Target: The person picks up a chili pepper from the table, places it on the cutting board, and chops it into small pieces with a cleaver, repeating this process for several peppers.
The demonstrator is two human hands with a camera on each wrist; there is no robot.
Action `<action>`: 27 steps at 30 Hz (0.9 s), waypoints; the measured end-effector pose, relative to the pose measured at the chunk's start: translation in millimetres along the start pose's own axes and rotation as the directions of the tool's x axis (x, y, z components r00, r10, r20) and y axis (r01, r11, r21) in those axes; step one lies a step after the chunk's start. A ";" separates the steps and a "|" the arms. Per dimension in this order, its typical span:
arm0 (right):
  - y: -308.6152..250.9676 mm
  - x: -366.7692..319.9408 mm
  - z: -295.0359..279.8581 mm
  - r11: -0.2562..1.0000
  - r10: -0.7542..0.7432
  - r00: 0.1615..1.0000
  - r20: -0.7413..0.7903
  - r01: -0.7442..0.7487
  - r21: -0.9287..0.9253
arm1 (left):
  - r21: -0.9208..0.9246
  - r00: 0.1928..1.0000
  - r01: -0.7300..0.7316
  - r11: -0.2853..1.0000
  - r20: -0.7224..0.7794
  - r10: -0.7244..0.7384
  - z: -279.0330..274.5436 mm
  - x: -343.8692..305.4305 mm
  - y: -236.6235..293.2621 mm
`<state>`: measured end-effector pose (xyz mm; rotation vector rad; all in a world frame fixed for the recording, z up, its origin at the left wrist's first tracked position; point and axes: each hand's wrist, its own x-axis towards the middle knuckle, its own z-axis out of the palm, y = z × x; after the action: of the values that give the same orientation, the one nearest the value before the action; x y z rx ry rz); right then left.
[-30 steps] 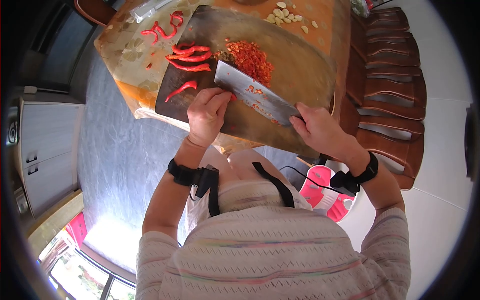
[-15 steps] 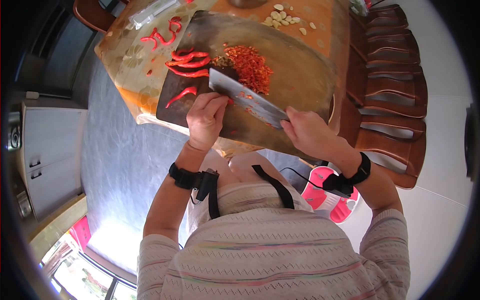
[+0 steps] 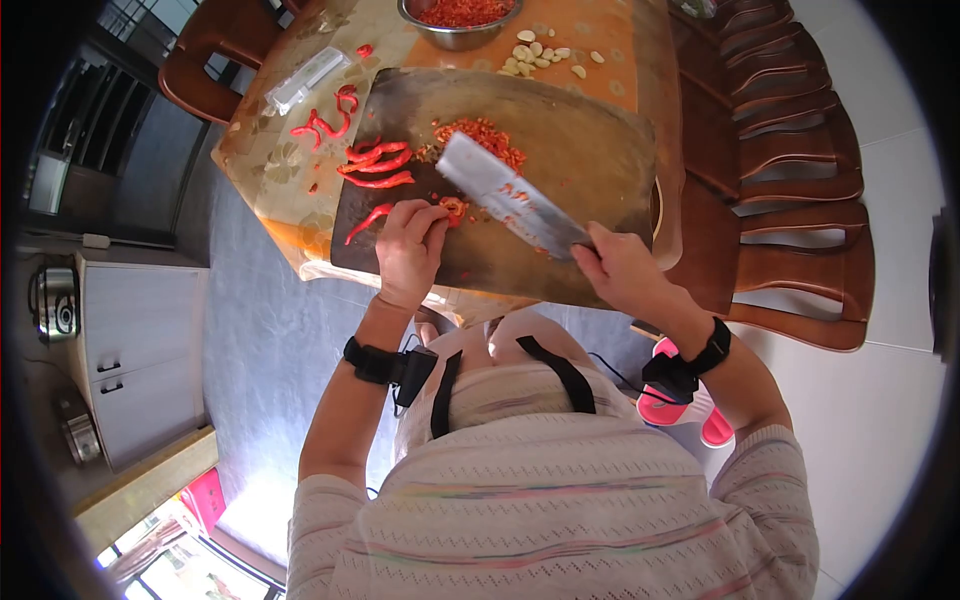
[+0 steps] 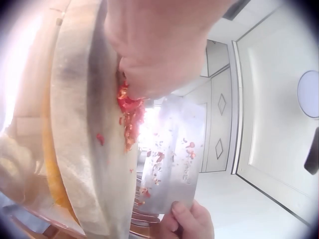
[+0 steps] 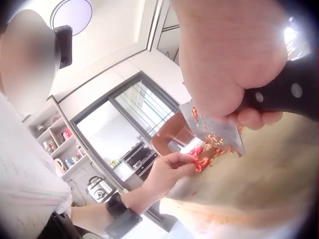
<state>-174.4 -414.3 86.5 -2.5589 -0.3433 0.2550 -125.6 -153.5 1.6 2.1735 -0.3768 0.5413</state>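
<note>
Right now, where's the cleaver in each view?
Head: cleaver in upper middle, slanting down to right hand.
Left wrist: lower, right of centre, below left hand.
Right wrist: blade right of centre, handle at right edge.
Shared landmark: red chilli at the left fingertips.

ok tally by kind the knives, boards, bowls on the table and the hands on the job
cleaver: 1
cutting board: 1
metal bowl: 1
hands: 2, left hand and right hand
total: 5
</note>
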 end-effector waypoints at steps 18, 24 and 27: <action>26.2 -33.2 13.6 0.964 0.264 0.946 -0.190 -0.258 0.060 | 0.109 0.707 -0.298 0.948 0.693 0.143 -5.6 76.1 -4.3; 28.6 -33.4 16.6 0.970 0.239 0.945 -0.224 -0.245 0.002 | 0.016 0.795 0.281 0.960 0.557 -0.242 -38.4 98.8 -31.4; 26.5 -32.0 16.8 0.957 0.289 0.936 -0.200 -0.289 0.030 | -0.147 0.806 0.539 0.829 0.376 -0.457 -42.9 100.8 -56.1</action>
<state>-204.0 -437.2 61.7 -2.6012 0.1119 0.0973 -24.6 -93.7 38.4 2.0001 -0.0201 -0.1654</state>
